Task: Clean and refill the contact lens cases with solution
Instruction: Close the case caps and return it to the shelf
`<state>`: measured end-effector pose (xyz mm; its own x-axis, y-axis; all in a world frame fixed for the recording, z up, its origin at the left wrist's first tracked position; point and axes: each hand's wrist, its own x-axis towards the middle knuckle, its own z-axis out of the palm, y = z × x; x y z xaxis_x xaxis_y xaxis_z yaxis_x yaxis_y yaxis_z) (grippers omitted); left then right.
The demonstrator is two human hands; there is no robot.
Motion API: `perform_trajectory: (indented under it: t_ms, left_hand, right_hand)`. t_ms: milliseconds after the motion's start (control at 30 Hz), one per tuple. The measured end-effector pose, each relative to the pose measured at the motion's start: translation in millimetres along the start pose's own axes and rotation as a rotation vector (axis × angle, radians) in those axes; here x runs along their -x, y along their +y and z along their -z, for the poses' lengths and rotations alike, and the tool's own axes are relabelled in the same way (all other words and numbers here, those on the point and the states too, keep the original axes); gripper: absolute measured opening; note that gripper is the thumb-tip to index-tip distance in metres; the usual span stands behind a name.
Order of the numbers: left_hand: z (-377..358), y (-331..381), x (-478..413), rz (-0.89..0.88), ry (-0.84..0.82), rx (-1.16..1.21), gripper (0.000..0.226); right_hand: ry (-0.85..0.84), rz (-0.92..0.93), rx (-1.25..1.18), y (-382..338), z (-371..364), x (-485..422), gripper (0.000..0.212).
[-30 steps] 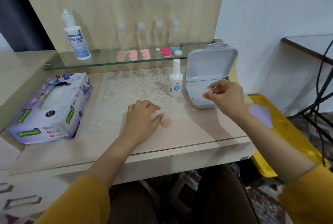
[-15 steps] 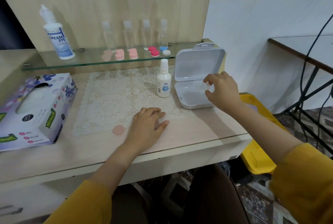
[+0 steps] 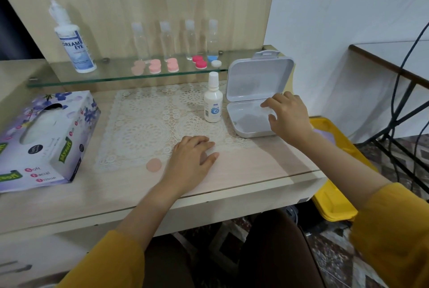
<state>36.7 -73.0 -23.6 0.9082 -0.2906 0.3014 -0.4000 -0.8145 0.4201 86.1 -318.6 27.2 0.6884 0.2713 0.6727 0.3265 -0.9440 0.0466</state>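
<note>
The fingers (image 3: 270,103) of my right hand (image 3: 287,118) are curling down into the tray of the open white box (image 3: 253,135); whether they are pinching anything, I cannot tell. My left hand (image 3: 193,157) is lying palm-down, fingers relaxed, on the near edge of the lace mat (image 3: 139,125), a pink cap (image 3: 154,165) just beside it. The small solution bottle (image 3: 213,102) is standing just left of the box. The lens cases (image 3: 173,66) are sitting on the glass shelf (image 3: 104,77) behind.

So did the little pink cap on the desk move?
Yes, leftward. A second ago the pink cap lay almost straight in front of the small white bottle, right of the left hand; now it lies well left of both.
</note>
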Motion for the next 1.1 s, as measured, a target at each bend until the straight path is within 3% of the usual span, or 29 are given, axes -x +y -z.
perform_trajectory:
  t_ms: [100,200,467,700,900,1100]
  left_hand:
    - [1,1,0,0.004,-0.009,-0.001,0.05]
    - [0,-1,0,-0.001,0.002,-0.004,0.039]
    - [2,2,0,0.017,0.001,0.018,0.037]
    - [22,0,0,0.076,-0.095,0.19,0.034]
    - [61,-33,15,0.185,0.08,0.151,0.03]
    - [74,-75,40,0.304,0.09,0.015,0.032]
  right_hand:
    - [0.001,0.002,-0.005,0,0,1,0.042]
    - [0.008,0.003,-0.007,0,0,2,0.042]
    - [0.01,-0.011,-0.02,1,1,3,0.041]
    - [-0.021,-0.073,-0.156,-28,15,-2,0.027]
    - [-0.253,-0.231,-0.477,-85,8,-4,0.027]
    - [-0.442,-0.299,-0.675,-128,-20,6,0.029]
